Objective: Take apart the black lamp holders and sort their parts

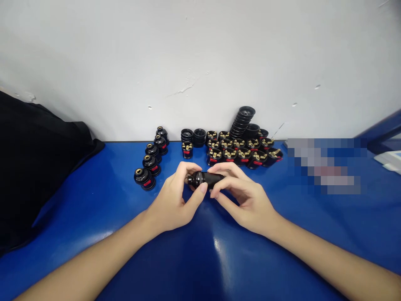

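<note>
A black lamp socket [212,179] lies sideways between my two hands, a little above the blue table. Fingers of my left hand [180,198] are closed round its narrow, stepped cap end, thumb on the near side. My right hand [247,196] grips the wider body at the other end with thumb and fingertips. Part of that end is hidden behind the fingers. To the left, several capped lamp sockets [143,177] with brass-coloured holes on top and red parts stand in a slanting row. Beyond my right hand are several open socket bodies [229,154] showing brass contacts.
Stacked black rings or caps [242,121] rise behind the open bodies, near the white wall [200,62]. More black rings [187,134] stand at the back middle. A black cloth [37,167] covers the left side of the blue table [282,271]. A blurred patch [328,167] hides something at right.
</note>
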Available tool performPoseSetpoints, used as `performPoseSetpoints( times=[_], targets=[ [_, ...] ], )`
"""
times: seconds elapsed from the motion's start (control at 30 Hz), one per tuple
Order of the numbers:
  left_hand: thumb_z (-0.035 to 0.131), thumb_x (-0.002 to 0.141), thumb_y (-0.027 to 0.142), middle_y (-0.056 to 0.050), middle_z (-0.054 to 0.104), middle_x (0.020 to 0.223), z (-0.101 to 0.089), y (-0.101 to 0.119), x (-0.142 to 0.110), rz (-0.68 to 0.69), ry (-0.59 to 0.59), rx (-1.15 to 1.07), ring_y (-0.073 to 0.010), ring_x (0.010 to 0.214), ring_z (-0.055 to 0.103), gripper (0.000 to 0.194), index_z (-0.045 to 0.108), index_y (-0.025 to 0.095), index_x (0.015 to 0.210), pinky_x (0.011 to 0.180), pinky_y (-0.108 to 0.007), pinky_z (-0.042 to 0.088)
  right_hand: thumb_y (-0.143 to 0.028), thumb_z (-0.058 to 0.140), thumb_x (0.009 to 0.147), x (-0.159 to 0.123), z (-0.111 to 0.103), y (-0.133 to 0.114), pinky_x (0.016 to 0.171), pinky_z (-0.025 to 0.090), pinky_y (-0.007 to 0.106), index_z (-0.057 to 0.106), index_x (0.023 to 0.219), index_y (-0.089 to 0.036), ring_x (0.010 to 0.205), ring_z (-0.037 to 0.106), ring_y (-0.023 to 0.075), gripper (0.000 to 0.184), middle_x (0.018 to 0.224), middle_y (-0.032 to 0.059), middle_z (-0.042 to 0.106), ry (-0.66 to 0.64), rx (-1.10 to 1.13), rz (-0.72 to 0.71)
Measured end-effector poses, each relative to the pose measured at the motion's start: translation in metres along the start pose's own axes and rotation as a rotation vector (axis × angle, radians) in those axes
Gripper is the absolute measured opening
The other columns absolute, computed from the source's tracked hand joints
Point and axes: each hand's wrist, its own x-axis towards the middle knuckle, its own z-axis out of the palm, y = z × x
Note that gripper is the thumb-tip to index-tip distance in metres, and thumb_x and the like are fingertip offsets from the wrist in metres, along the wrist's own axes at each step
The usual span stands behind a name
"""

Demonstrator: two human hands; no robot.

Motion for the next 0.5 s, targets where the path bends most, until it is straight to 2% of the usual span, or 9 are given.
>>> performPoseSetpoints(
  times=[0.17,0.27,0.37,0.43,0.5],
  targets=[
    [0.06,0.105,0.03,-0.006,0.067,0.112,-0.0005,0.0005,0.0001,0.021,0.006,0.003,-0.0181,0.098,0.069,0.023,0.051,0.022,0.125,0.084,-0.03,0.056,-0.013,0.07,0.098,0.0,0.0034,0.0,0.1,0.061,0.038,0.06,0.088,-0.025,0.118,0.067,0.0215,0.018,0.126,0.0058,0.06,0.04,0.09,0.056],
    [0.058,0.106,0.03,-0.006,0.067,0.112,-0.0017,0.002,0.0004,0.009,-0.021,0.013,-0.0175,0.095,0.069,0.022,0.052,0.021,0.125,0.082,-0.03,0.056,-0.017,0.075,0.096,0.0007,0.0067,0.0009,0.098,0.063,0.038,0.055,0.103,-0.028,0.115,0.069,0.0204,0.024,0.12,0.005,0.062,0.079,0.235,0.101],
    [0.058,0.105,0.028,-0.005,0.066,0.111,-0.0022,0.0026,0.0006,0.027,0.0,0.032,-0.017,0.093,0.068,0.023,0.051,0.021,0.126,0.082,-0.03,0.056,-0.024,0.079,0.095,0.0018,0.0076,0.0012,0.094,0.065,0.038,0.056,0.12,-0.028,0.11,0.073,0.0213,0.034,0.121,0.0058,0.065,0.085,0.306,0.174],
    [0.059,0.104,0.026,-0.005,0.065,0.111,-0.0021,0.0022,0.0004,0.055,0.02,0.041,-0.017,0.094,0.068,0.024,0.05,0.022,0.127,0.083,-0.031,0.056,-0.031,0.075,0.098,0.0024,0.0066,0.0004,0.088,0.067,0.037,0.057,0.125,-0.027,0.098,0.077,0.0205,0.033,0.113,0.0056,0.07,0.042,0.305,0.249],
    [0.059,0.104,0.025,-0.005,0.064,0.111,-0.0017,0.0013,-0.0002,0.081,0.018,0.046,-0.0171,0.094,0.067,0.026,0.049,0.022,0.128,0.085,-0.032,0.055,-0.04,0.066,0.104,0.0027,0.0052,-0.0007,0.078,0.067,0.036,0.059,0.125,-0.024,0.081,0.078,0.0192,0.027,0.094,0.0034,0.073,-0.015,0.275,0.312]
  ],
)
